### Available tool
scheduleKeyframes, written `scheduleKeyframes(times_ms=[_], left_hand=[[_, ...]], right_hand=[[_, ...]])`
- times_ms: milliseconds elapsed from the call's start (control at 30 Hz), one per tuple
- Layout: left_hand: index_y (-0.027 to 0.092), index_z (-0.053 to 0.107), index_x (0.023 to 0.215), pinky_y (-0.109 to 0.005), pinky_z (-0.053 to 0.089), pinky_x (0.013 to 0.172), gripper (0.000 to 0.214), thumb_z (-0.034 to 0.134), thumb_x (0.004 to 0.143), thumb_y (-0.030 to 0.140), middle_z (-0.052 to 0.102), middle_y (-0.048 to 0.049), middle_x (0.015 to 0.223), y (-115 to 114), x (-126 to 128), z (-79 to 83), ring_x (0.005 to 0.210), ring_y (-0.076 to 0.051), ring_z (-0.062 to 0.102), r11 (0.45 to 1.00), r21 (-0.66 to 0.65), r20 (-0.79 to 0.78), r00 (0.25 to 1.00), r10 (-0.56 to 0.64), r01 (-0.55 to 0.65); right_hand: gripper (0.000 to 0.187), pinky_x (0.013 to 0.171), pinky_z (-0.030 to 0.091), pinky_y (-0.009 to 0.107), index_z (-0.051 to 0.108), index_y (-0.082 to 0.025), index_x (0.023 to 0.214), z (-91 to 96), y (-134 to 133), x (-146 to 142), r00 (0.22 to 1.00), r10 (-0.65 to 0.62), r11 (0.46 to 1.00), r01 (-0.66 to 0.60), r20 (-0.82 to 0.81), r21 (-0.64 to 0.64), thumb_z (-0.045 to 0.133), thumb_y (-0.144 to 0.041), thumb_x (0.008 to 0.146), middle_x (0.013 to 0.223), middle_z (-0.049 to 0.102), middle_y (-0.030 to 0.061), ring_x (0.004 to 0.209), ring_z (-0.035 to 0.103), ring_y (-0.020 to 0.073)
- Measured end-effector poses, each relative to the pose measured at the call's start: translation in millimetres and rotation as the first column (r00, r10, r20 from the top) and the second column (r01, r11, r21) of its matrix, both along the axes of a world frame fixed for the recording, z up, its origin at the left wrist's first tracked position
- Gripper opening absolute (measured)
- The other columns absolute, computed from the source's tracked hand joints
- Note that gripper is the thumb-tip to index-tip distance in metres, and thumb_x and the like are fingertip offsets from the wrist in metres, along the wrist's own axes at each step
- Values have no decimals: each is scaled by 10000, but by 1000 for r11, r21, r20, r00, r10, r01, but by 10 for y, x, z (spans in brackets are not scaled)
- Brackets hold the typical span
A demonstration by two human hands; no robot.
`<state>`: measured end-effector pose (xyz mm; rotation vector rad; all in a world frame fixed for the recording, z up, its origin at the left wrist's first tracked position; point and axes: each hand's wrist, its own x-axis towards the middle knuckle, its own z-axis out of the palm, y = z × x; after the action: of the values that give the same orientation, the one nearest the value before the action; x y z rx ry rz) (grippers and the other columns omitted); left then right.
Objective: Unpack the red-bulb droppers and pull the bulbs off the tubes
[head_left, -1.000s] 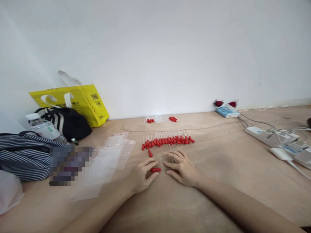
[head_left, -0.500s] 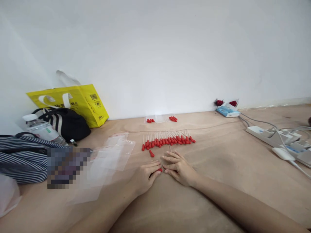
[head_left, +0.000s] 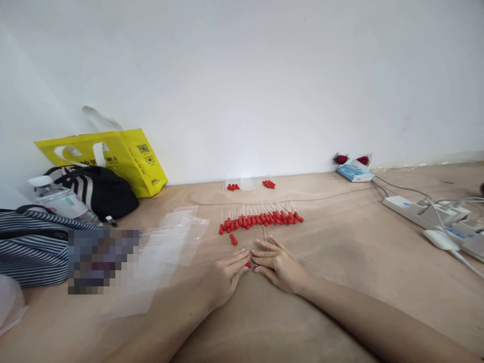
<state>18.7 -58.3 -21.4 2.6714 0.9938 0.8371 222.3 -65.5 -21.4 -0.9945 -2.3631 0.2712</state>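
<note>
Left hand (head_left: 226,275) pinches a red bulb (head_left: 248,264) at its fingertips. Right hand (head_left: 279,264), fingers together, tips meet the bulb; can't tell what it grips. Just beyond both hands, the row of bulb-capped tubes (head_left: 260,219) looks finished. One loose bulb (head_left: 233,239) remains beyond the left hand. Zip bags (head_left: 181,233) to its left look empty.

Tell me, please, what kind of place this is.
Probably a makeshift hand-assembly workspace, not a factory line: a bare plywood surface against a plain white wall, a row of red-capped droppers beside clear zip bags, and a yellow carrier bag.
</note>
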Motion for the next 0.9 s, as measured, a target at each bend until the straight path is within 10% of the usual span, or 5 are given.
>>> scheduleKeyframes(times_ms=[900], left_hand=[[228,641,999,-366,429,955,282,411,840,192,641,-31,1051,-6,-58,47,969,-174,603,998,-56,-12,1000,-12,11]], right_hand=[[249,1018,312,367,612,-184,881,-63,25,-12,993,108,994,-108,-47,5,366,-221,882,894,664,57,1066,529,153]])
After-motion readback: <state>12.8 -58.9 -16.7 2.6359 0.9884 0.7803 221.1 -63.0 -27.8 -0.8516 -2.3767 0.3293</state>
